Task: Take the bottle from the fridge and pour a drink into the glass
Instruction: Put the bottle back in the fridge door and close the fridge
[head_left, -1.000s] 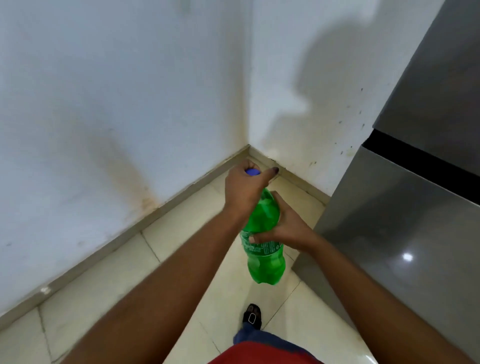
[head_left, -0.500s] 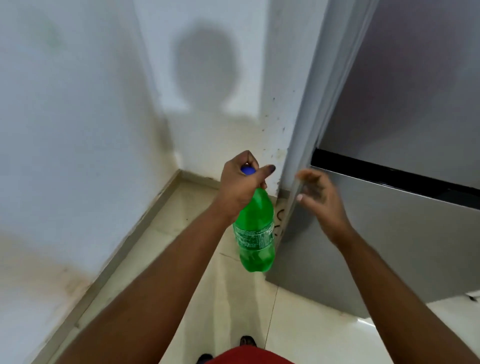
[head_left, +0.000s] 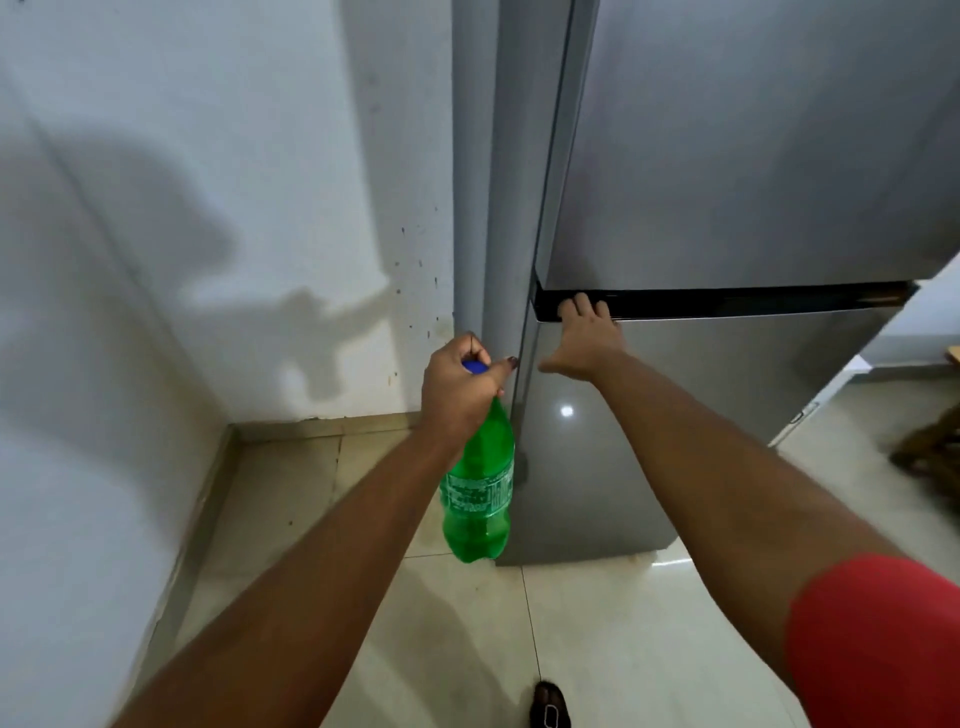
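We stand before the fridge (head_left: 727, 156), its doors looking shut. Our right hand (head_left: 584, 340) lies spread on the top edge of the lower door (head_left: 701, 415), fingers in the dark gap, gripping nothing. Our left hand (head_left: 460, 392) is closed round the neck and blue cap (head_left: 475, 367) of the green bottle (head_left: 480, 499), which dangles above the floor (head_left: 597, 649) — it could slip, or knock the fridge corner just beside it. No glass is in view.
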